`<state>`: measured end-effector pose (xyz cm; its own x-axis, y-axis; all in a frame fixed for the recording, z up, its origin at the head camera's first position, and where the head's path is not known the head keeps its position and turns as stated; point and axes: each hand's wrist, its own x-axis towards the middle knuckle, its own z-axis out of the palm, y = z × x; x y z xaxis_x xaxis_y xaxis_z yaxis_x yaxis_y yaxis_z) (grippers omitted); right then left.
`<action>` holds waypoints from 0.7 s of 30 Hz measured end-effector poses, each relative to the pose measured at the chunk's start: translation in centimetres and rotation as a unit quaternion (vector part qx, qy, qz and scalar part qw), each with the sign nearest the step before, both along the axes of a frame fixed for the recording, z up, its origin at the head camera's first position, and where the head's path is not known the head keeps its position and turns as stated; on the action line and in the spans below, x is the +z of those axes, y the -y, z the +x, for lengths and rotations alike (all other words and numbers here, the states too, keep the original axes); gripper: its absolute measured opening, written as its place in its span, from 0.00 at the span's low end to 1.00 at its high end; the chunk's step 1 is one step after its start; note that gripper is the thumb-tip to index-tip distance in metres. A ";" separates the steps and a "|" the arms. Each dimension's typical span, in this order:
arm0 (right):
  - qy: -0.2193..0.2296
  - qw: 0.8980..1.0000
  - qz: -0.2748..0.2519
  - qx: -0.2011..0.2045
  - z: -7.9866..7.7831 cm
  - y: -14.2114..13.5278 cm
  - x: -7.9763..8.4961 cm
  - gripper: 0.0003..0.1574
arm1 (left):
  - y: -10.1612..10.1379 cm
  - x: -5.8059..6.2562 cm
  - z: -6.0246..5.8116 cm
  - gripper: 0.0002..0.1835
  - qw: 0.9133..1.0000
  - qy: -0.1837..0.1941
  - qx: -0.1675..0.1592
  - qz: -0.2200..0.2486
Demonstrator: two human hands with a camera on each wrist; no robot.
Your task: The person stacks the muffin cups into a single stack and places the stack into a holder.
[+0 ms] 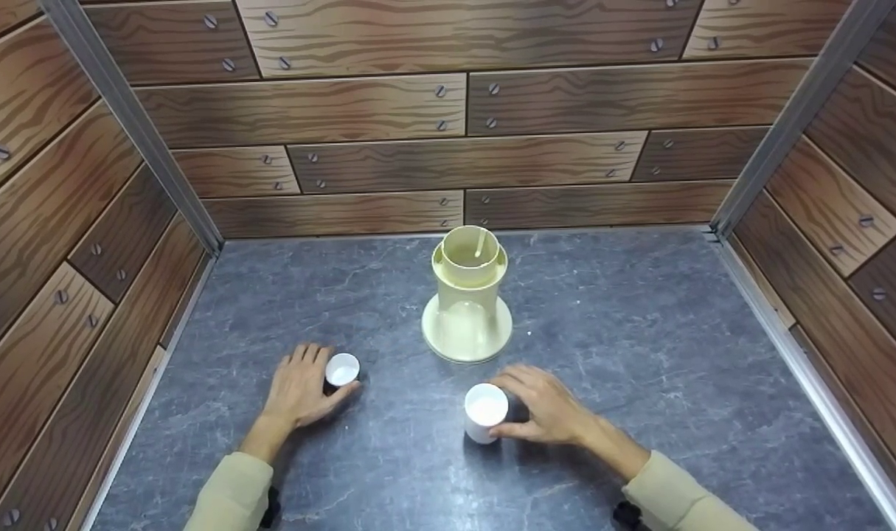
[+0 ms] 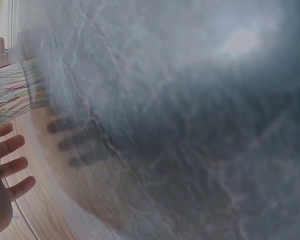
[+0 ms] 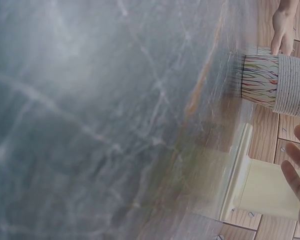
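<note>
In the head view, my left hand [image 1: 298, 387] lies around a small white paper cup [image 1: 342, 371], fingers on the far left side and thumb near its front. The left wrist view shows coloured lines on this cup [image 2: 11, 94] and straight, spread fingers [image 2: 14, 167] apart from it. My right hand [image 1: 547, 408] is beside a stack of white paper cups [image 1: 480, 426], the thumb close to its lower side. Several stacked rims show on this stack [image 3: 292, 82] in the right wrist view, with the extended fingers [image 3: 296, 170] apart from it.
A pale yellow tube-shaped stand [image 1: 467, 335] with a wide round base and open top stands beyond the hands, near the middle. Wood-patterned walls [image 1: 374, 166] enclose the grey marbled tabletop [image 1: 624, 317], with metal rails [image 1: 809, 391] along the edges.
</note>
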<state>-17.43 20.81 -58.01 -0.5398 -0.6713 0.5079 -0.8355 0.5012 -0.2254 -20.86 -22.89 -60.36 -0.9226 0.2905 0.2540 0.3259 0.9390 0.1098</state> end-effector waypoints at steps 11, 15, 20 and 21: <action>0.014 1.000 0.003 -0.004 0.0 -0.1 0.2 0.41 | -0.1 0.1 -0.2 0.37 1.000 -0.004 -0.003 -0.001; 0.017 1.000 -0.001 -0.004 0.0 -0.1 0.2 0.40 | 0.0 0.1 -0.1 0.36 1.000 -0.003 -0.005 0.000; 0.015 1.000 0.000 -0.003 0.0 0.0 0.1 0.40 | -0.1 0.1 -0.1 0.36 1.000 0.000 -0.006 0.004; 0.013 1.000 0.000 -0.003 0.0 -0.1 0.1 0.40 | -0.1 0.1 -0.1 0.36 1.000 0.002 -0.006 0.004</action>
